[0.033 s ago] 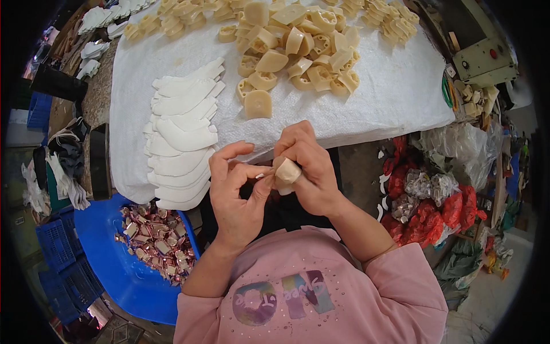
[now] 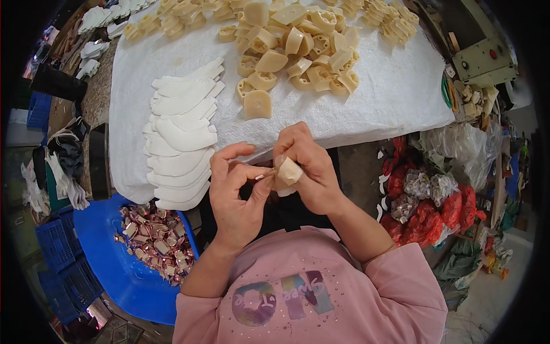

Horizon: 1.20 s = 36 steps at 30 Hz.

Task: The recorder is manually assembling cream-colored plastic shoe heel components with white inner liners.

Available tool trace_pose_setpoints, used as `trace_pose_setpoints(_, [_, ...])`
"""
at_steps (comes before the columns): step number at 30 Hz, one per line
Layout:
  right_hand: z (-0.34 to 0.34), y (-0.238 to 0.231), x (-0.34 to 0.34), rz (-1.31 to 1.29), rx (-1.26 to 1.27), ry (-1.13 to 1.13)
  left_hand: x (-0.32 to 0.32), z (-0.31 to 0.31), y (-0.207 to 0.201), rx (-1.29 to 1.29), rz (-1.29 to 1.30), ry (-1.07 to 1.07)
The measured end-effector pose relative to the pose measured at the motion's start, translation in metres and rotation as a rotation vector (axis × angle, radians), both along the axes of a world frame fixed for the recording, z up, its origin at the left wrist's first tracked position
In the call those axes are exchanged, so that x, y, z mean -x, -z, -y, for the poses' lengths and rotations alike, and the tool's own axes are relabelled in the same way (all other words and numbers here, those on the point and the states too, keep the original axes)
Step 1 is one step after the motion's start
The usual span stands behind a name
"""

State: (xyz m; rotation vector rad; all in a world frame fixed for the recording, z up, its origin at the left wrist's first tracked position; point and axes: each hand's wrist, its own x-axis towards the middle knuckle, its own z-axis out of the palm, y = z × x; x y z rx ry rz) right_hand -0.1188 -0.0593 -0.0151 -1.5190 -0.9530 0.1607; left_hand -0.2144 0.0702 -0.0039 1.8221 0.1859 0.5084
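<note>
In front of my chest, my right hand (image 2: 306,172) grips a small beige shoe-heel block (image 2: 290,171) with a pale covering around its side. My left hand (image 2: 238,192) pinches thumb and forefinger at the left edge of that covering; its other fingers are curled or raised. Just beyond my hands, a heap of similar tan plastic heel blocks (image 2: 321,57) lies on the table. To the left of it, white curved cut pieces (image 2: 183,137) overlap in a row. The side of the held block under my right fingers is hidden.
A white sheet (image 2: 395,97) covers the table. At lower left stands a blue tub (image 2: 132,292) of shiny pinkish pieces (image 2: 163,241). Red plastic bags (image 2: 424,221) lie at the right, below a machine with a red button (image 2: 487,60). Blue crates (image 2: 60,246) stand far left.
The heel block has tilted slightly in my right hand, so its flat end faces up a little more. My left fingers stay at its edge.
</note>
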Motion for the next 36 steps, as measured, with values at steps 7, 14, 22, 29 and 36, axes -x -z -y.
trace_pose_setpoints(7, [0.014,-0.006,-0.016,-0.628,0.036,-0.17,-0.006,-0.012,0.004,-0.262,0.202,0.062])
trace_pose_setpoints(14, [0.017,-0.012,-0.019,-0.334,0.081,-0.142,-0.002,-0.012,0.014,-0.079,0.259,0.131])
trace_pose_setpoints(22, [0.008,0.001,0.003,-0.128,-0.089,-0.123,-0.004,0.0,0.005,0.808,-0.226,0.428])
trace_pose_setpoints(29, [0.006,0.002,0.012,-0.435,-0.048,-0.095,0.004,0.007,0.019,0.62,-0.21,0.314])
trace_pose_setpoints(36, [-0.003,-0.012,-0.003,-0.896,0.136,-0.352,-0.001,0.025,0.002,0.631,-0.028,0.293])
